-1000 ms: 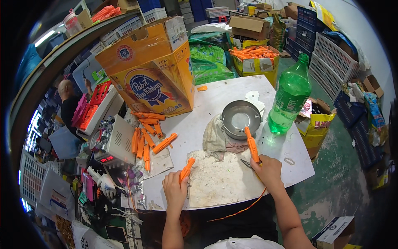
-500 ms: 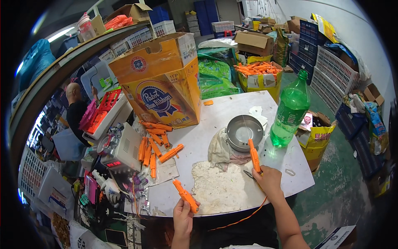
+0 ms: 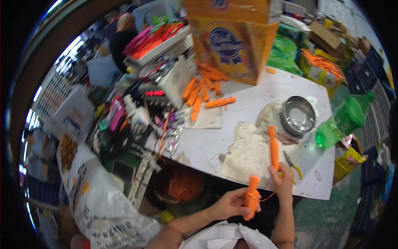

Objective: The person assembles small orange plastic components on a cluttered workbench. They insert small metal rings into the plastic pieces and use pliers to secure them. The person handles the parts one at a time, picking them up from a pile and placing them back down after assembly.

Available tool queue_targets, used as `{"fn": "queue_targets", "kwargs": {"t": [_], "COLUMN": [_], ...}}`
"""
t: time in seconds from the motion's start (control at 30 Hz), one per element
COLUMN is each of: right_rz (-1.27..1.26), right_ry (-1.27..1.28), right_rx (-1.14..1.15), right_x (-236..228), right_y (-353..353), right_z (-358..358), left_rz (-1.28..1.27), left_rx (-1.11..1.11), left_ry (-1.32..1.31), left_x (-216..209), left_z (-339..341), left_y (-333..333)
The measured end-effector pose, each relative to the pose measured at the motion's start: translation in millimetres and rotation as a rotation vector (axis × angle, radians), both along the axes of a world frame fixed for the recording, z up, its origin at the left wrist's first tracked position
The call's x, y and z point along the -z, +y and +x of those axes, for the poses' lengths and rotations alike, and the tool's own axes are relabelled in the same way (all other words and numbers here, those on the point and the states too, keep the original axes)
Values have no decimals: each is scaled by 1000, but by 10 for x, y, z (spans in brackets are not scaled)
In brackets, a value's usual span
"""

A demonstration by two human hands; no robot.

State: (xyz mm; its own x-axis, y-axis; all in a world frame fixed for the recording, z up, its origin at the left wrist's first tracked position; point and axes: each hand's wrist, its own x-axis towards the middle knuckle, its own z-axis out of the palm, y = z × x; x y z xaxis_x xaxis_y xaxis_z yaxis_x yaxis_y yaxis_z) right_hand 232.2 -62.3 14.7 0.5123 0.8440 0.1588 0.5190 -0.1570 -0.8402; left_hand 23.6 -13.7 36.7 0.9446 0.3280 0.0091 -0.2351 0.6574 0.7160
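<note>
My left hand [image 3: 233, 204] is closed around an orange plastic part [image 3: 251, 199], held upright just off the table's front edge. Slightly farther off and to the right, my right hand [image 3: 283, 181] grips a second, slimmer orange plastic part [image 3: 273, 148], its tip pointing up and away from me. Pliers with yellow handles [image 3: 297, 171] lie beside my right hand on the white table [image 3: 199, 143]. Beyond them a round metal bowl [image 3: 287, 126] sits by a crumpled cloth [image 3: 268, 116]. Several more orange parts [image 3: 203, 89] are heaped at the table's far left.
A tall yellow carton [image 3: 232, 62] stands behind the heap, with a boxy device with a red display [image 3: 154, 93] to its left. A green bottle [image 3: 344, 120] stands right of the bowl. A white sack [image 3: 103, 199] fills the lower left. Another person [image 3: 124, 37] is at the far left.
The view has swung left and down, so the table appears farther right. My left hand has come nearer the right. The right hand's part has moved away from the bowl.
</note>
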Motion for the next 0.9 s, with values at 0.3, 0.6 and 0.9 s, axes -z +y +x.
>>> {"fn": "queue_targets", "kwargs": {"t": [0.3,0.6,0.9], "right_rz": [258,312,251], "right_ry": [-301,-552,-461], "right_rx": [-206,-93,-6], "right_x": [-111,-73,-57], "right_y": [62,151,121], "right_z": [-537,-504,-303], "left_rz": [222,365,642], "left_rx": [-865,-843,-764], "left_ry": [107,175,232], "left_x": [-169,148,249], "left_z": [190,607,866], "left_y": [377,380,495]}}
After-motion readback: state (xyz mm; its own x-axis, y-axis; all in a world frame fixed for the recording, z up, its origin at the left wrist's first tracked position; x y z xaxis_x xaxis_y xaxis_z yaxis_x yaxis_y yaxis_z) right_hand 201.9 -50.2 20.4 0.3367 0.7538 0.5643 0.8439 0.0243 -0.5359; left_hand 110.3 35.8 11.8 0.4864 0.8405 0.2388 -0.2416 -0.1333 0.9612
